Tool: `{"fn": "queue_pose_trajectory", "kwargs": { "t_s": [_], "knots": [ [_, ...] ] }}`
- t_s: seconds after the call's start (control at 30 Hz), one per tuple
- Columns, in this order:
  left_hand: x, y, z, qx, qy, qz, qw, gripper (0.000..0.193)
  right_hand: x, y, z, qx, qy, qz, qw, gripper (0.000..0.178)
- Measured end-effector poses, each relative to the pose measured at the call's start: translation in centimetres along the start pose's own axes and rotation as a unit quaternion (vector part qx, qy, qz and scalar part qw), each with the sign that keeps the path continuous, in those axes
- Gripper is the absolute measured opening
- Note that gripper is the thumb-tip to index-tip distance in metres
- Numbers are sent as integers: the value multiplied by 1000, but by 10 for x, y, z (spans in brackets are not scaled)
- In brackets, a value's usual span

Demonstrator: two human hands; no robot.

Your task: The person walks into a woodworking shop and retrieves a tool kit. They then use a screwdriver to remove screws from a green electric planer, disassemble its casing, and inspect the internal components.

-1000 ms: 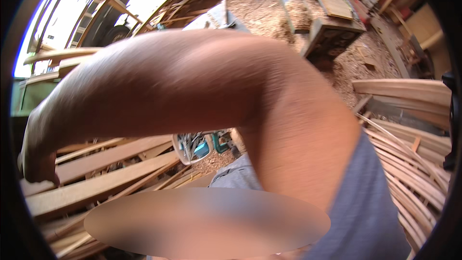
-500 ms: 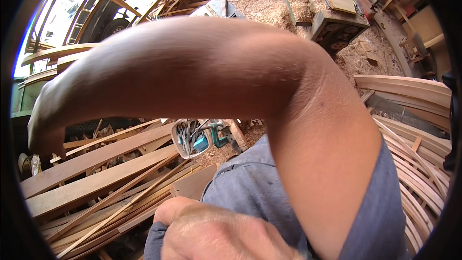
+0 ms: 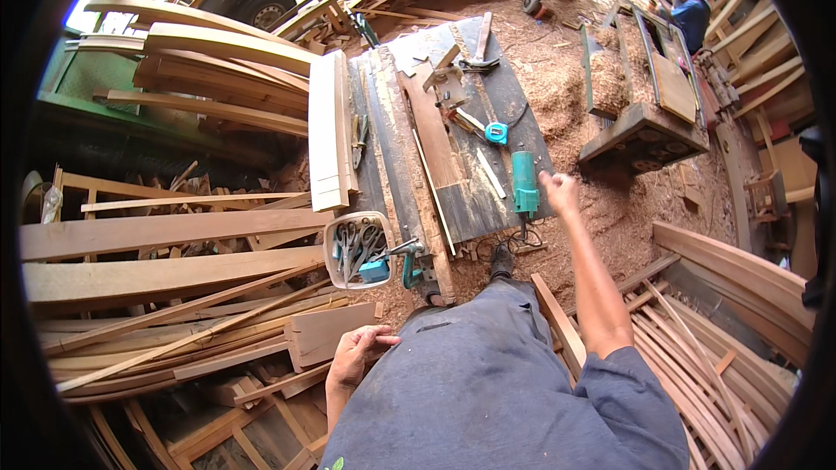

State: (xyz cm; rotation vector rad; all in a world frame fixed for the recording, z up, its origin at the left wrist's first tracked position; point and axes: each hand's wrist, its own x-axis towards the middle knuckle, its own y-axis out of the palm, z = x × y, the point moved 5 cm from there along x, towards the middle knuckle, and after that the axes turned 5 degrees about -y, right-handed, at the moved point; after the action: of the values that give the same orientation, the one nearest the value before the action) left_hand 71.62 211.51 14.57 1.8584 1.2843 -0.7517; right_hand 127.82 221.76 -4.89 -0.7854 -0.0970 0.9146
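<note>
My right hand [image 3: 560, 191] is beside the workbench's right edge, close to a green handheld power tool [image 3: 525, 183] standing on the bench [image 3: 470, 209]. Its fingers look curled in; whether anything is in them is hidden. My left hand [image 3: 355, 355] hangs loosely near my shirt, fingers half stretched and apart, with no object in it. On the bench are a teal tape measure [image 3: 496, 133], a hammer [image 3: 479, 63], pliers [image 3: 359, 141] and a brown board [image 3: 433, 135]. Pale curved boards [image 3: 328, 126] lie along its left edge.
A white tub [image 3: 329, 252] of hand tools stands at the bench's near left corner, by a green clamp [image 3: 409, 270]. Stacked planks [image 3: 174, 231] fill the left, curved strips [image 3: 688, 348] the right. A shavings-covered machine [image 3: 644, 135] stands beyond; another person [image 3: 691, 22] is farther back.
My right arm, earlier bent across the view with its hand at the far left, has swung right toward the bench. My left hand has dropped to the left of my shirt.
</note>
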Motion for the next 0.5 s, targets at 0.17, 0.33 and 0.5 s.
{"fn": "queue_pose_trajectory", "kwargs": {
  "t_s": [0.17, 0.33, 0.5],
  "knots": [
    [21, -3, 42, -22, -16, -87, 996, 47, -1, 79, -19, -34, 7, 57, 998, 82],
    [27, -5, 56, 1, -5, -124, 992, 49, -5, 87, -2, -143, 90, 28, 985, 99],
    [22, -8, 66, -28, -10, -171, 985, 49, 15, 92, -26, -140, 68, 40, 987, 92]
  ]
}}
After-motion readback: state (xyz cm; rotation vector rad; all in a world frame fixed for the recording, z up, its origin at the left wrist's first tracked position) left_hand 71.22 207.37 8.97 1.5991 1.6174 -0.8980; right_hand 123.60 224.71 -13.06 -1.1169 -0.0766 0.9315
